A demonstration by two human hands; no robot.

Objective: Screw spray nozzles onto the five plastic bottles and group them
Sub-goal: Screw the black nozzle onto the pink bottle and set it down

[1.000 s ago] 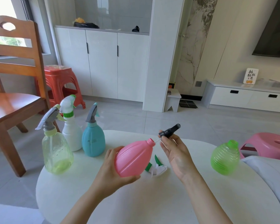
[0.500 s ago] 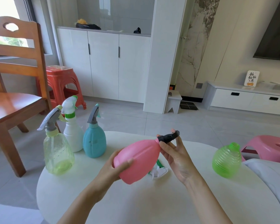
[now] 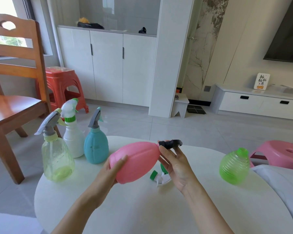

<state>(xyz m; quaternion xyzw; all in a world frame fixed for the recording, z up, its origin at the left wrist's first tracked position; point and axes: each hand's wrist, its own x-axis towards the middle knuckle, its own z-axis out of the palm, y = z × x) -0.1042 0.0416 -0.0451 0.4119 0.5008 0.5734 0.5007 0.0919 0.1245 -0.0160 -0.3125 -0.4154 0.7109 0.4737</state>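
Fingers of right hand half-spread, tips lightly pinching black nozzle at neck of pink bottle, frame centre. Left hand gripped bottle base; bottle tilted, held above desk.
Change: one second earlier nozzle was clear of neck, tube just entering; now seated on neck.
Judged: threading begun, tightness not verifiable.
Three capped bottles grouped centre-left.
Green bottle, right, open-necked; white-green nozzle lay on desk under right hand.
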